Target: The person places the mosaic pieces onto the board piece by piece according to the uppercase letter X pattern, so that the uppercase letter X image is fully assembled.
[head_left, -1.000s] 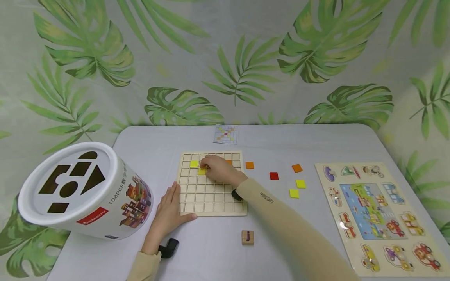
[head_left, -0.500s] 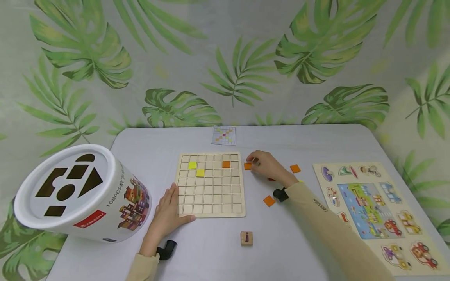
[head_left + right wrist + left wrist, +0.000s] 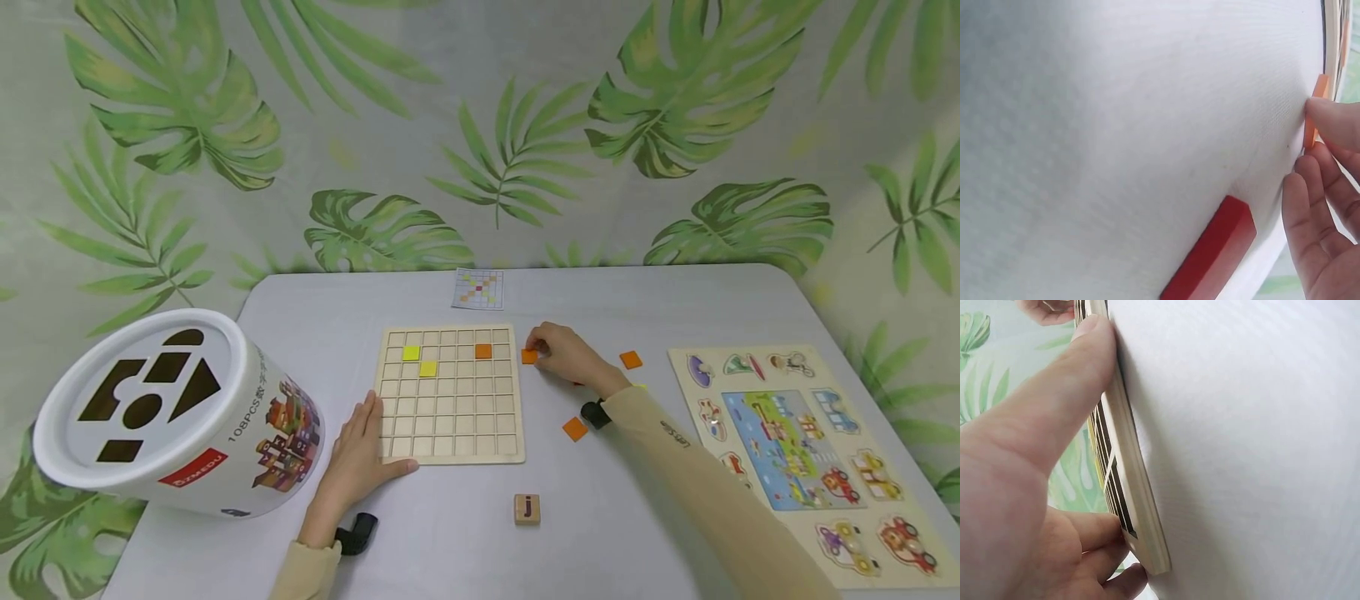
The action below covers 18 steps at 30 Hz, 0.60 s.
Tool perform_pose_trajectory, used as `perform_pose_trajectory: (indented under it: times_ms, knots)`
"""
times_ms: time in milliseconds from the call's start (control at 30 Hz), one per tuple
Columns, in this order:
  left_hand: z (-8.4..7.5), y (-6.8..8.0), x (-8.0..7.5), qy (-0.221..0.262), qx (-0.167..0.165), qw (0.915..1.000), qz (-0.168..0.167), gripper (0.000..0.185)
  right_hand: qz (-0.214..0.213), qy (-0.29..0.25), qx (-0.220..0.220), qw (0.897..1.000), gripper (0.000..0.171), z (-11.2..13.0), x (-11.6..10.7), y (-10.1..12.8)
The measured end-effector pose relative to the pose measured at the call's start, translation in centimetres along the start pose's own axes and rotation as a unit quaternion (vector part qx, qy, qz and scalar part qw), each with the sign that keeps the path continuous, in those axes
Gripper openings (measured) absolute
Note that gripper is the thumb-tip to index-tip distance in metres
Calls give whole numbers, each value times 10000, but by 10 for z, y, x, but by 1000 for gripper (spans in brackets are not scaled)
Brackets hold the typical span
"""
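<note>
My left hand (image 3: 363,450) rests against the lower left corner of a wooden grid board (image 3: 450,423), fingers extended along the side and thumb along the front edge. The left wrist view shows that thumb on the board's rim (image 3: 1141,506). On the grid lie two yellow tiles (image 3: 427,368) and one orange tile (image 3: 483,352). Just right of the board, my right hand (image 3: 566,354) pinches another orange tile (image 3: 528,357) between thumb and fingers. A red tile (image 3: 1213,253) lies near that hand, mostly hidden by it in the head view.
Loose orange tiles (image 3: 631,359) lie around the right forearm, which covers yellow ones. A pattern card (image 3: 478,289) lies behind the board, a letter block (image 3: 527,509) in front. A large white bucket (image 3: 202,467) stands left; a vehicle puzzle (image 3: 806,367) lies right.
My right hand has left a yellow tile on the grid and moved right to the orange tile beside the board, closing its fingertips on it. The left hand has stayed at the board's corner.
</note>
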<state>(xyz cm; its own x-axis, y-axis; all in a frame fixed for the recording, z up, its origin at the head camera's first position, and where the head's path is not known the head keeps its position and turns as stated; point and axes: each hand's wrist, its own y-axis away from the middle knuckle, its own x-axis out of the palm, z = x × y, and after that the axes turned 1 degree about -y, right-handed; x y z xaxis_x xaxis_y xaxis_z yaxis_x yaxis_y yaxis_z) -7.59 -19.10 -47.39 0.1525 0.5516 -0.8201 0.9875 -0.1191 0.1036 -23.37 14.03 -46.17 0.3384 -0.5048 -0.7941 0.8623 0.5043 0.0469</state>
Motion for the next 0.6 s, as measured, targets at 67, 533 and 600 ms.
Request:
perform_pose_trajectory:
  times_ms: [67, 533, 600]
  knots:
    - [0, 0, 0, -6, 2, 10000, 3, 112, -6, 8, 63, 10000, 21, 0, 0, -1]
    - [0, -1, 0, -22, -18, 10000, 41, 113, 63, -506, -373, 9980, 21, 35, 15, -17]
    - [0, -1, 0, -21, 11, 10000, 11, 113, 171, -420, -501, 9977, 20, 44, 21, -22]
